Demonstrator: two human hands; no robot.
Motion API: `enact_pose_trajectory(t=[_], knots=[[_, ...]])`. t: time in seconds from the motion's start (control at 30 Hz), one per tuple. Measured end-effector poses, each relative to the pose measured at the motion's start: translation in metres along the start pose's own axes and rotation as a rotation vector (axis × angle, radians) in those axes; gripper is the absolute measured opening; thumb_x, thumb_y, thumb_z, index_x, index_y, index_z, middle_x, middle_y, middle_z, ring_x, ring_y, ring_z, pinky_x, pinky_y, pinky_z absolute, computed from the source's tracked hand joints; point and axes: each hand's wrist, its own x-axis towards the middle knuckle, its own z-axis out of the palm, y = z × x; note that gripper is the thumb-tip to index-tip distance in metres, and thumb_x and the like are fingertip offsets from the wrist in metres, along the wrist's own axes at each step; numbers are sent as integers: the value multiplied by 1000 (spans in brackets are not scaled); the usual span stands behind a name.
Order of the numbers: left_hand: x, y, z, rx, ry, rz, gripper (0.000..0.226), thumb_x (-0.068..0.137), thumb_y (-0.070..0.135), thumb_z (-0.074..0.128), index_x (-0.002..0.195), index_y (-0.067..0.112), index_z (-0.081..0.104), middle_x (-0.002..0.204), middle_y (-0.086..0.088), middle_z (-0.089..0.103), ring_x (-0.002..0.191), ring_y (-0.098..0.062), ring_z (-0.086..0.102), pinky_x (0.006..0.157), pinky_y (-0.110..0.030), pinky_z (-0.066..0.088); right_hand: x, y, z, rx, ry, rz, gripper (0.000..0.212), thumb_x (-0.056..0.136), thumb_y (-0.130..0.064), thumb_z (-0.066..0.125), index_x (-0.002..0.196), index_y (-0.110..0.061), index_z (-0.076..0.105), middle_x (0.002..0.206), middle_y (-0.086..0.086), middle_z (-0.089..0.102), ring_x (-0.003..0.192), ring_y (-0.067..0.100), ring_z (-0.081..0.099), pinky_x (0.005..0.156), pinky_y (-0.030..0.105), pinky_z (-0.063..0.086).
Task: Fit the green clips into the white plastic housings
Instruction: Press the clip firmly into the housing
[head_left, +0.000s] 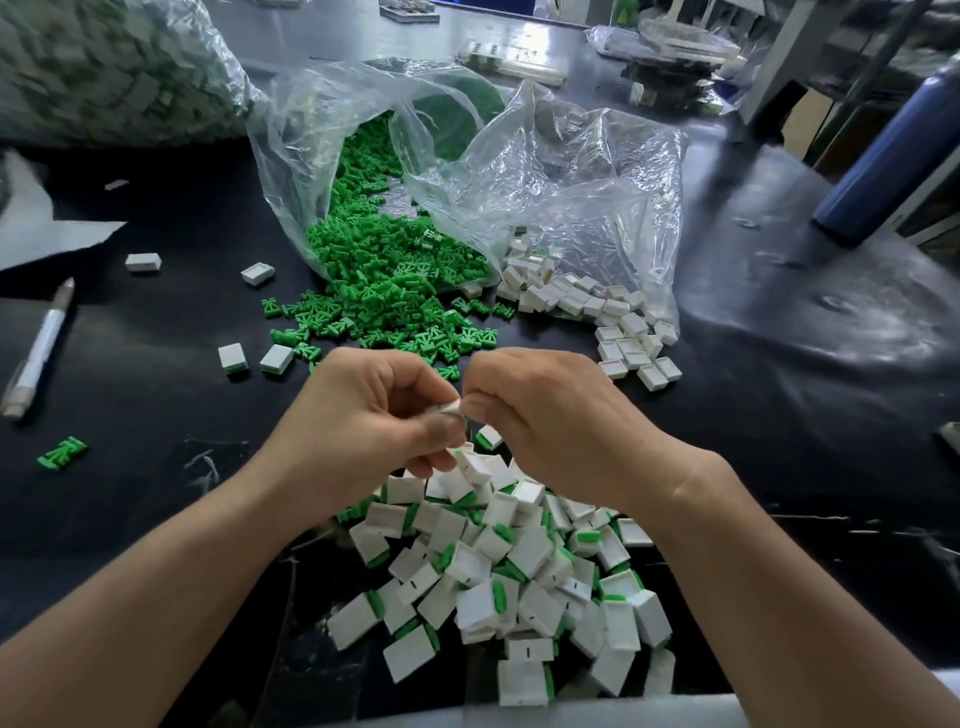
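My left hand (371, 415) and my right hand (545, 415) meet above the table's middle, fingers curled, pinching one small white housing (451, 406) between them. Whether a green clip sits in it is hidden by my fingers. Loose green clips (384, 280) spill from a clear plastic bag (322, 130) just beyond my hands. Empty white housings (587, 306) spill from a second clear bag (597, 182) to the right. A heap of white housings with green clips in them (509, 561) lies under and in front of my hands.
A white pen (39, 348) lies at the left, with a stray green clip (62, 453) near it and a few single housings (257, 274) scattered on the black table (156, 322). A dark blue bottle (893, 150) stands at the right. A big bag of parts (104, 67) fills the back left.
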Motion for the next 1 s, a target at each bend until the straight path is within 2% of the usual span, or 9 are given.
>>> enact_pose_trajectory(t=[0.07,0.13,0.27,0.37,0.57,0.67,0.83,0.93,1.0], knots=[[1,2,-1,-101,2,-5,4,70,0,69,72,2,66,62,-13,69,51,-17,65,47,-22,52,0,1,0,104,60,33,19,94,-18,46,77,-21,40,63,-15,35,66,16,38,60,31,26],[1,4,-1,-200,-3,-32,14,62,10,68,73,2,65,65,-14,70,52,-18,66,48,-22,53,0,2,0,184,118,41,20,93,-15,49,75,-20,43,62,-15,38,63,15,38,59,32,29],[1,4,-2,-304,11,-77,21,56,14,68,73,2,64,65,-14,70,51,-19,66,46,-21,52,0,1,1,274,134,95,19,93,-14,50,75,-8,53,64,-4,49,58,13,38,59,33,33],[1,4,0,-282,5,-85,21,58,14,67,74,1,64,66,-15,70,51,-19,66,45,-21,52,-1,2,-2,297,56,139,20,93,-17,48,74,-12,50,70,7,56,58,15,40,58,35,35],[0,4,-2,-262,-1,-64,17,58,12,68,70,0,64,62,-16,69,49,-19,65,44,-21,51,-1,-1,1,241,87,100,24,92,-11,49,69,-16,42,56,-11,37,53,8,35,53,23,26],[-1,4,-2,-125,7,-25,4,68,-1,68,70,-1,64,60,-17,67,48,-19,64,43,-22,51,-1,-2,2,148,41,58,19,92,-10,48,73,-13,46,65,-3,44,63,19,39,59,32,27],[-2,0,-1,34,5,26,8,72,-7,69,69,0,66,58,-15,66,48,-19,65,45,-24,52,1,-2,2,15,-18,-37,21,92,-8,48,73,-14,39,64,-6,34,64,21,34,59,32,25],[-1,1,-1,-43,5,39,6,68,-1,70,71,-1,66,59,-17,66,48,-19,65,45,-24,52,0,-1,3,36,56,-65,17,90,-13,45,73,-13,43,66,-4,39,62,20,35,57,31,25],[0,3,-2,-143,9,42,16,62,10,69,73,-1,65,62,-15,68,50,-19,65,45,-23,52,0,2,3,135,120,-11,20,91,-16,45,74,-7,51,65,0,45,61,20,39,56,33,29]])
